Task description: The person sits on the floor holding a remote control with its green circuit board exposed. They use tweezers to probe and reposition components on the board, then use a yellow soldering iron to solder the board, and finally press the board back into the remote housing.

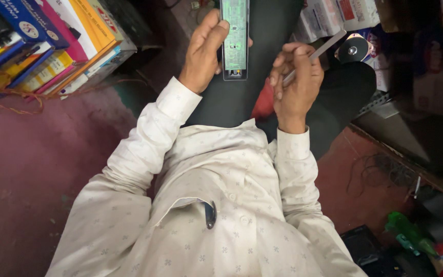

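Holding an opened remote control (234, 41) over your lap, its green circuit board facing up.

Your left hand (203, 51) has its fingers wrapped around the long left edge of the case, thumb along the side; keep to those plastic edges, since the thin board looks light, stiff and easy to scratch or crack. Your right hand (296, 84) has its fingers closed narrowly on a slim flat metal tool (316, 54), tip pointing away toward the disc (354, 50). Stacked cartons (52, 41) lie at your left.
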Available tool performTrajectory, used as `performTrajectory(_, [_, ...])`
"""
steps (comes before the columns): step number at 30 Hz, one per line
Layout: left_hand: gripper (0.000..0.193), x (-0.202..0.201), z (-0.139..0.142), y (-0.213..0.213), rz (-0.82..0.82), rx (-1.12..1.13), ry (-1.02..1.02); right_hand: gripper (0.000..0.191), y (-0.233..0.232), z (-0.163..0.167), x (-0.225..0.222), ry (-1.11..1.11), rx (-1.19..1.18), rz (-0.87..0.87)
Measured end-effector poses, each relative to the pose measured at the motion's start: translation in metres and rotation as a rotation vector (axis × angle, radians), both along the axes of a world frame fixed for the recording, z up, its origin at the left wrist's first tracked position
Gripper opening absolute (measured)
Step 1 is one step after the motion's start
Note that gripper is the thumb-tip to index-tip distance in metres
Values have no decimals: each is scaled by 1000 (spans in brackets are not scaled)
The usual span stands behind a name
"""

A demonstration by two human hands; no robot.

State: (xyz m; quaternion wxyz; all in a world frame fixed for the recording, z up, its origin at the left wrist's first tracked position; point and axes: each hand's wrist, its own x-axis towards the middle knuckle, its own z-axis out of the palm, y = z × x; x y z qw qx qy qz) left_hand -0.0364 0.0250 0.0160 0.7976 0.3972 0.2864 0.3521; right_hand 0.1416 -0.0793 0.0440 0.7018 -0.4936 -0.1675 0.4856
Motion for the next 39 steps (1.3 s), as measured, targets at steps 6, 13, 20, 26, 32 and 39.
performTrajectory(6, [39,1,3,2,6,-248,-242,27,-3,0,-5,-66,-63,31])
performTrajectory(13, [29,10,6,5,-80,-475,-907,12,-8,22,-31,-346,-27,6])
performTrajectory(20, [31,24,20,-1,-117,-343,-851,18,8,47,-42,-1071,49,60])
performTrajectory(26, [37,24,26,-4,-107,-383,-777,24,16,32,-38,-1091,-92,206])
performTrajectory(32, [19,23,22,-8,-143,-522,-968,30,8,28,-34,-361,14,141])
performTrajectory(39, [15,24,10,-3,-266,-649,-1104,25,-17,48,-29,-237,-2,159])
